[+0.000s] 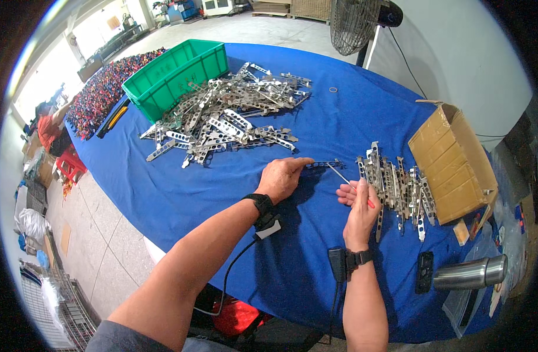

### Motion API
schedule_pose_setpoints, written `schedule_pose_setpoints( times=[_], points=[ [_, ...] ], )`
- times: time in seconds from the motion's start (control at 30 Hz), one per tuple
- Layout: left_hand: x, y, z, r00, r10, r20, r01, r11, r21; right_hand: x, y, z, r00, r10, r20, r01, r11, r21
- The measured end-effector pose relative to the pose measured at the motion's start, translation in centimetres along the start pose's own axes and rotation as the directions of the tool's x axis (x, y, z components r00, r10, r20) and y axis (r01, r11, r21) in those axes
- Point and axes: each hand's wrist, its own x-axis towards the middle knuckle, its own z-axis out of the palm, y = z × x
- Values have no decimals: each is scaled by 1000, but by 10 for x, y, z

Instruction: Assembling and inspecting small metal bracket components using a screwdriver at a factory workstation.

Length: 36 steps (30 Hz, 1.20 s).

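Left hand (279,178) pinches one end of a perforated metal strip (323,164), which extends toward the right hand (361,206). The latter grasps a slim red-handled tool (341,175), tip at the strip. A loose pile (238,120) lies beyond the left hand; further strips (389,179) lie right of the right.

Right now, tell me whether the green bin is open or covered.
Open: no lid lies over the green bin, and its inner walls show.

The metal strips (225,126) have a glossy finish
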Motion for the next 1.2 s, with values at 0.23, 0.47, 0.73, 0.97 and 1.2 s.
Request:
schedule_pose_setpoints(
  times=[0.23,0.47,0.73,0.97,1.2],
  points=[
    [0,1,-1,1000,-9,15,9,1000,1,-1,0,0,999,-23,30,22,1000,18],
    [0,2,-1,1000,4,4,-4,1000,8,0,-1,0,1000,-2,8,2,1000,-2],
    [0,6,-4,998,-50,39,49,999,11,-1,0,-2,1000,-11,18,11,1000,-21],
    [0,6,-5,999,-38,27,38,999,9,-1,0,-1,999,-25,25,25,1000,-18],
    [0,6,-5,999,-41,24,41,999,21,-1,1,-3,999,-20,48,21,1000,-14]
  ],
)
